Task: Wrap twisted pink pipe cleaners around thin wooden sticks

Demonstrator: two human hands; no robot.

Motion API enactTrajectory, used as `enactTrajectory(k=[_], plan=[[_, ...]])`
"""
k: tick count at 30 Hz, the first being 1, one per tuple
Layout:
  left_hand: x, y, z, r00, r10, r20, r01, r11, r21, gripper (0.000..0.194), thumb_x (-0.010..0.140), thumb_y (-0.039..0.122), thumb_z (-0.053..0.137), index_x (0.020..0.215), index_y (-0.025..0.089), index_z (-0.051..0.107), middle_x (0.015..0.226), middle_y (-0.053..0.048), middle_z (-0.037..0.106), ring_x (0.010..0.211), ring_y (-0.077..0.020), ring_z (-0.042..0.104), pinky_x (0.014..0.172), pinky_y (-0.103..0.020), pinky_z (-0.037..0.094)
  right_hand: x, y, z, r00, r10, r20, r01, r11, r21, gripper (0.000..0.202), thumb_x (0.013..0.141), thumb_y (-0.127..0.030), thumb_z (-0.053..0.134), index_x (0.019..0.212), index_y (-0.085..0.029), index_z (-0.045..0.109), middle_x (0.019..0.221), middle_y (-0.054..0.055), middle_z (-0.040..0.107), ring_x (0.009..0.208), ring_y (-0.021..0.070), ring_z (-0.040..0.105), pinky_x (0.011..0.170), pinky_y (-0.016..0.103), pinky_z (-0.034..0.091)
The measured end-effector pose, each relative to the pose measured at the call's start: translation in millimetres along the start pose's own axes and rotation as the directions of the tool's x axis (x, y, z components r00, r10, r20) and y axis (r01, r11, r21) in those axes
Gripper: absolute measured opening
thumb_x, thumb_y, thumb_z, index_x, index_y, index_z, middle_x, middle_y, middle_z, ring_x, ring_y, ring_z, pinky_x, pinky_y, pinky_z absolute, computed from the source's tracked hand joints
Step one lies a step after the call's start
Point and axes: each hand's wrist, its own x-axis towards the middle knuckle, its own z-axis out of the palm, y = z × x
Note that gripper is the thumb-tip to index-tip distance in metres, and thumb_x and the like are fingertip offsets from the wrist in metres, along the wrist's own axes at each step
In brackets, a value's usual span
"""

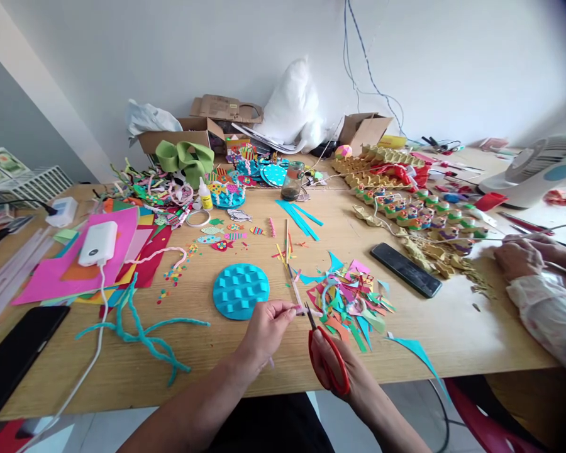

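My left hand (266, 324) is closed in a pinch on a thin pale pink strip (317, 313); whether it is paper or a fuzzy stem I cannot make out. A lilac end (270, 362) hangs below that hand. Red-handled scissors (327, 365) are gripped in my right hand (342, 362), their blades pointing up at the strip just beside my left fingertips. Left of the hands lies a blue paper disc (240, 290) with raised folded squares. A heap of coloured paper scraps (353, 296) spreads right of the scissors.
Blue fuzzy stems (141, 333) and a phone (19, 358) lie left; another phone (405, 269) lies right. Paper fish (222, 245), a glue bottle (205, 195) and a glass jar (293, 181) stand farther back. Another person's hands (523, 255) rest at right, near egg-carton pieces (419, 211).
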Motion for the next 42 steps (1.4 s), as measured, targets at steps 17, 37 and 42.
enactTrajectory(k=[17,37,42], plan=[[-7,-5,-1.5,0.994,-0.011,0.105,0.001,0.996,0.092,0.025,0.078,0.030,0.058,0.089,0.014,0.074,0.086,-0.007,0.074,0.086,-0.0231,0.066,0.078,-0.030,0.049,-7,-5,1,0.990,0.102,0.093,-0.088,0.985,-0.150,0.060,0.083,-0.069,0.030,0.054,-0.019,0.043,0.043,-0.003,0.041,0.035,0.0068,0.031,0.036,0.021,0.023],[-10,6,-19.6,0.998,-0.057,0.020,0.057,0.998,-0.005,0.024,0.076,0.028,0.059,0.087,0.013,0.074,0.087,-0.008,0.074,0.086,-0.0228,0.066,0.079,-0.031,0.048,-4,-22,14,0.980,0.107,0.169,-0.077,0.982,-0.175,0.057,0.085,-0.065,0.032,0.058,-0.018,0.047,0.049,-0.003,0.041,0.044,0.0083,0.033,0.043,0.022,0.027],[-13,5,-25.0,0.998,-0.048,0.048,0.048,0.999,-0.002,0.025,0.078,0.030,0.059,0.091,0.014,0.073,0.089,-0.007,0.073,0.092,-0.0233,0.064,0.085,-0.032,0.046,-1,-25,14,0.975,0.114,0.189,-0.072,0.973,-0.219,0.059,0.086,-0.066,0.028,0.059,-0.018,0.049,0.052,-0.002,0.045,0.045,0.0088,0.035,0.043,0.022,0.028]])
